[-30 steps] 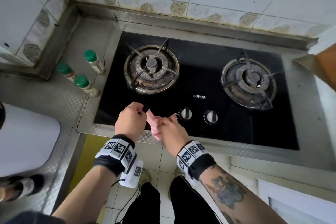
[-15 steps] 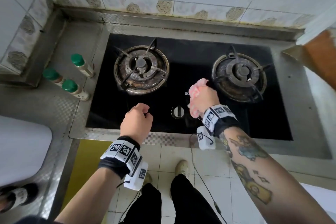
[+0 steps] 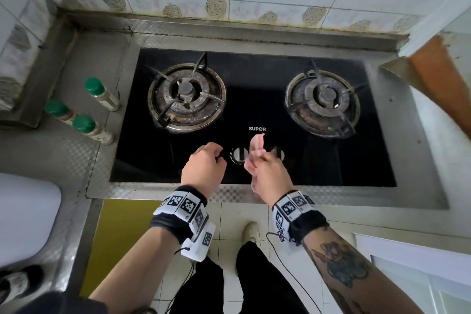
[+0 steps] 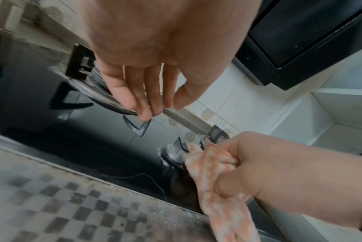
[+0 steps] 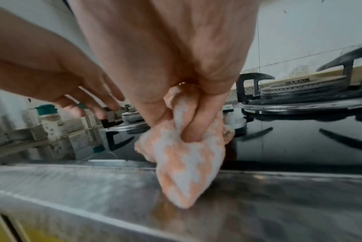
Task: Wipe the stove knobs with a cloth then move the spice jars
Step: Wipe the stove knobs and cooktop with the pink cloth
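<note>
My right hand (image 3: 258,160) grips a bunched pink-and-white cloth (image 3: 256,144) just above the black glass stove (image 3: 318,166), between its two silver knobs. The cloth's top hangs over the gap between the left knob (image 3: 237,155) and the right knob (image 3: 279,154), which my knuckles partly hide. In the right wrist view the cloth (image 5: 186,160) droops from my curled fingers toward the steel front rim. My left hand (image 3: 216,157) hovers left of the left knob, fingers relaxed (image 4: 142,104), holding nothing. Three green-lidded spice jars (image 3: 90,129) stand on the counter left of the stove.
Two burners with pan supports, left burner (image 3: 187,95) and right burner (image 3: 322,102), sit behind the knobs. A steel counter rim (image 3: 229,192) runs along the front. A white appliance (image 3: 23,216) stands at the near left, a wooden board edge (image 3: 441,84) at the right.
My right hand with the cloth went from left of the left knob out over the right knob, then came back between the two knobs. The left hand stayed near the left knob.
</note>
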